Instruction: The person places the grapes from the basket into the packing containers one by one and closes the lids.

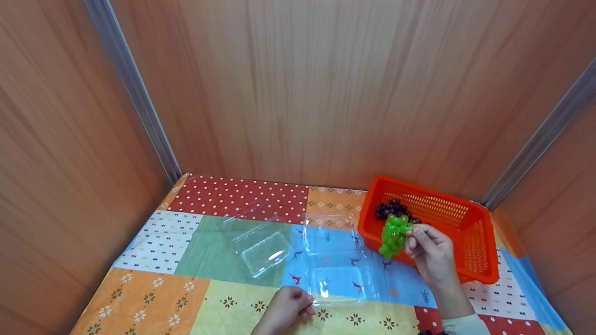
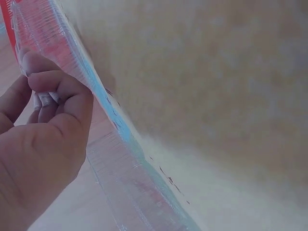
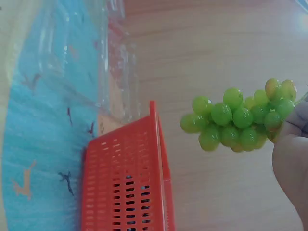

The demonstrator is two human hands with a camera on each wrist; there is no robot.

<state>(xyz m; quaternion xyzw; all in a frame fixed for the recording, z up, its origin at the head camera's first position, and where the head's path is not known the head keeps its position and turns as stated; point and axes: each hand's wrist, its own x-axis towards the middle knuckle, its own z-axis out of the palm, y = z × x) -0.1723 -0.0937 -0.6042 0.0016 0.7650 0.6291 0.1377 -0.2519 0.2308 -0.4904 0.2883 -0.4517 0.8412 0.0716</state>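
1. Looking straight ahead at a tall back panel [image 1: 298, 93], all warm wood grain running up and down.
2. Glancing over at a matching left side panel [image 1: 56, 163], then across to a right side panel [image 1: 558, 186].
3. Picking out a grey left corner post [image 1: 132, 83] and a grey right corner post [image 1: 545, 137], both slanting in view.
4. Dropping down to a patchwork cloth [image 1: 153, 304], and bursting with colour there!
5. Spotting red with pale dots, white with little dark marks, plain green, orange and yellow with flower-like motifs.
6. Catching blue too, printed with small deer.
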